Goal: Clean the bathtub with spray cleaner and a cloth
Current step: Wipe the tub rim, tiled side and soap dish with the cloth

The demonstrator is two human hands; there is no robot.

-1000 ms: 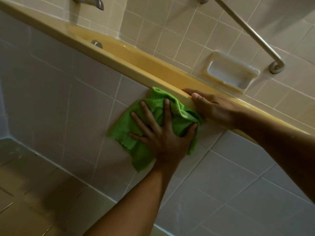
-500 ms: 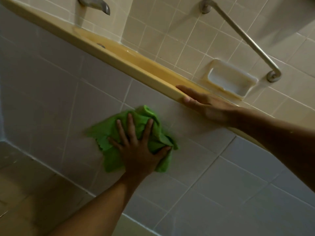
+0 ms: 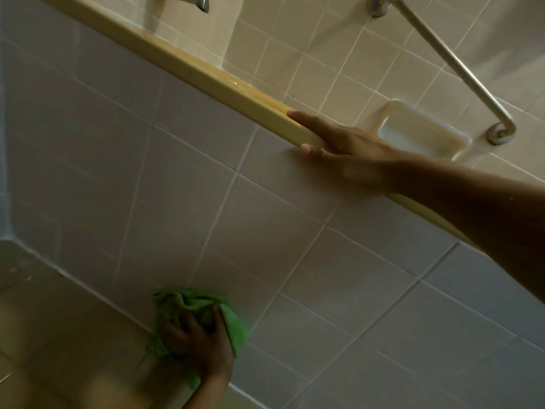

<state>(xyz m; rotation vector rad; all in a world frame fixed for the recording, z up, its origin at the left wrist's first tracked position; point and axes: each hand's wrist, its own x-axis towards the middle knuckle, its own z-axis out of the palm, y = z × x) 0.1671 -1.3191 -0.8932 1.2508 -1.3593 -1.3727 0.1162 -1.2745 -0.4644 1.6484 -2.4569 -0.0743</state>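
While the left hand (image 3: 197, 346) works low down, it holds a bunched green microfibre cloth (image 3: 188, 301) against the btm of the tub's pale tiled front panel (image 3: 147, 172), right where the panel meets the beige tiled floor (image 3: 59, 335), near-left in the scene. Fingers look bent into the wad w/ the thumb laid over its right side, so it reads as a grip, not a flat palm. The frame is dim and soft there, so not certain.

The right hand (image 3: 345, 143) is farther off and to the right, resting on the glossy yellow tub rim (image 3: 188, 66). Its fingers lie straight along the top, thumb under the edge, holding nothing, prob. just bracing. On the far wall are a recessed cream soap dish (image 3: 421, 134), a slanted metal grab bar (image 3: 454, 63) and a metal spout (image 3: 200, 2) at the top edge. No spray bottle in view.

Handling, as a guess: the cloth is light, limp and likely damp, so it'll fold and slide under the palm rather than push back. Best taken as a wad in the whole hand, loose corners tucked in, esp. the flap sticking out right of the thumb, which could drag along the floor grout. Glazed tile + cleaner = slick, so steady pressure matters. The rim may be wet too, so the bracing hand could slip.
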